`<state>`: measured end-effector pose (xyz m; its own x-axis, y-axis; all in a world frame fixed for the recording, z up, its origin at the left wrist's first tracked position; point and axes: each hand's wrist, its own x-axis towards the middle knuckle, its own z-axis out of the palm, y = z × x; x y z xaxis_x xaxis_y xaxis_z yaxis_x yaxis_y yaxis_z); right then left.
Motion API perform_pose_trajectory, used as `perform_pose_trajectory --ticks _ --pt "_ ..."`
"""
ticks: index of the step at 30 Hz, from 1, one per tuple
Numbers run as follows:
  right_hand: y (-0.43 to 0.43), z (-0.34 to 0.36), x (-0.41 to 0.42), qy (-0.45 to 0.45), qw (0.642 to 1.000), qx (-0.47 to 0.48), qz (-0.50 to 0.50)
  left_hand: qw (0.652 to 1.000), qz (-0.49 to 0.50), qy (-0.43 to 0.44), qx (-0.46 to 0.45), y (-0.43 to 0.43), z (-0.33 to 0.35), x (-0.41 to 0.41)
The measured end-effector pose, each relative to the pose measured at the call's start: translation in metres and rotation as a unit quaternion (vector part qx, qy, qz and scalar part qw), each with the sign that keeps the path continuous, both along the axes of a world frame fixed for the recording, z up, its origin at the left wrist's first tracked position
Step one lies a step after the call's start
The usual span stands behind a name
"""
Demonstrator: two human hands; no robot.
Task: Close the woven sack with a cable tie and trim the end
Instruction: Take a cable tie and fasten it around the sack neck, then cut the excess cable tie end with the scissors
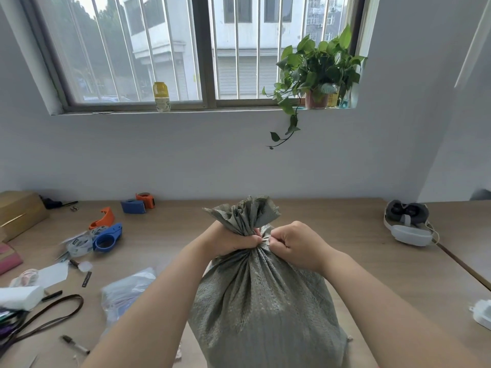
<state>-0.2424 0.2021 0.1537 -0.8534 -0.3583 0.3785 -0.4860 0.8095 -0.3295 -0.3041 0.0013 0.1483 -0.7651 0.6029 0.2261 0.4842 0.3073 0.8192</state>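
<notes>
Our forearms reach in from the near edge of the worktop (358, 235) to the grey woven sack (263, 309), which stands upright at the near middle with its mouth gathered into a ruffled neck. We have our left hand (228, 239) wrapped tight around that neck, fingers closed on the bunched cloth. Our right hand (299, 241) is closed just beside it, thumb and fingers pinching a pale sliver that looks like the cable tie (265, 239) at the neck; the two hands almost touch. Toward the left edge lie blue and orange tape dispensers (107, 236), a clear plastic bag (127, 290) and a brown strap (53, 314). Near the far right corner sits a headset (407, 227).
</notes>
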Motion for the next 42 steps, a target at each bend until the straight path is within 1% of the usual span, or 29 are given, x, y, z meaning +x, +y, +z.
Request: perform_pose_trajectory --ticks 3,6,12,15,18,23,26,28,30,34,38,42 --pt "0.003 0.001 -0.001 -0.004 1.000 -0.010 -0.001 1.000 -0.019 -0.004 -0.003 0.001 0.004 0.002" --pt "0.004 0.003 0.000 -0.026 0.999 -0.012 0.016 0.999 -0.036 -0.012 -0.018 -0.001 0.006 0.001" --pt "0.011 0.003 -0.002 -0.071 0.995 -0.057 0.027 0.999 -0.025 -0.009 -0.025 0.005 0.010 0.000" --pt "0.018 -0.003 -0.004 -0.106 0.989 -0.099 0.017 1.000 0.000 0.011 -0.022 0.015 0.008 0.003" --pt "0.030 -0.010 -0.006 -0.132 0.983 -0.127 0.002 1.000 0.022 0.011 -0.009 0.021 0.006 0.004" --pt "0.058 -0.019 0.003 -0.117 0.971 -0.200 -0.054 0.999 0.046 0.009 -0.007 0.035 0.011 -0.001" --pt "0.083 -0.032 0.018 -0.120 0.951 -0.266 -0.106 0.999 0.047 0.009 -0.012 0.046 0.012 -0.004" --pt "0.104 -0.049 0.029 -0.139 0.927 -0.316 -0.145 0.999 0.050 0.012 0.001 0.049 0.011 -0.006" --pt "0.129 -0.078 0.042 -0.169 0.903 -0.343 -0.196 0.999 0.043 0.002 0.011 0.053 0.009 -0.007" --pt "0.172 -0.148 0.067 -0.230 0.867 -0.330 -0.295 0.999 0.037 -0.004 -0.010 0.069 0.012 -0.007" --pt "0.195 -0.213 0.086 -0.280 0.842 -0.275 -0.370 0.999 0.036 0.012 -0.030 0.090 0.018 -0.003" --pt "0.212 -0.263 0.105 -0.325 0.825 -0.159 -0.434 0.997 0.050 0.037 -0.050 0.106 0.019 -0.002"
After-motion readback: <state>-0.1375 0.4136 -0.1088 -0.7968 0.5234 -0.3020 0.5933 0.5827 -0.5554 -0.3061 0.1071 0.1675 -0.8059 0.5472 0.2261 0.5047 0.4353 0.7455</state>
